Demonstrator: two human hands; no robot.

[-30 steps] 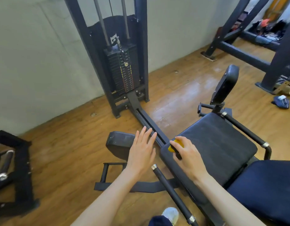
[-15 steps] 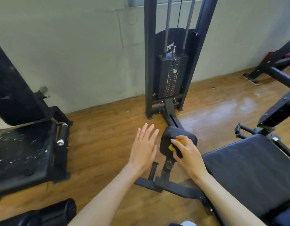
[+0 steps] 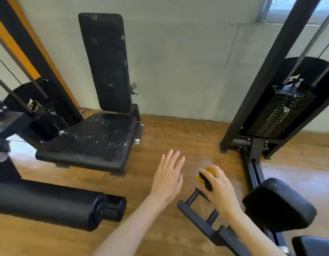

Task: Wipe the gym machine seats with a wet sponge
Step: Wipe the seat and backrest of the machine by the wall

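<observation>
We are gripping the sponge (image 3: 206, 176) in our right hand (image 3: 218, 187), low and right of centre in the frame, fingers curled round it so only a yellow body and a dark scouring face are showing. Our left hand (image 3: 168, 177) is hanging just beside it, released, fingers straight and spread, holding nothing. Both are hovering above the wooden floor (image 3: 178, 137), touching no machine.

We are judging that the step in hand is carrying the sponge across to the speckled seat (image 3: 97, 137) at centre left, so we are keeping the scouring face turned down and the squeeze light, saving the water for the pad. Long overlapping strokes from back edge to front should be lifting those pale flecks; the torn spot near the front lip is calling for gentler pressure. The free hand could be steadying the pad's edge.

The seat is a flat, matte black cushion, dusted with white specks; its upright backrest (image 3: 106, 60) is a tall rounded slab, also flecked. At lower left, 2 smooth cylindrical rollers (image 3: 49, 204) are lying side by side. At lower right, a rounded, fuzzy-looking black pad (image 3: 278, 206) is sitting on a steel frame.
</observation>
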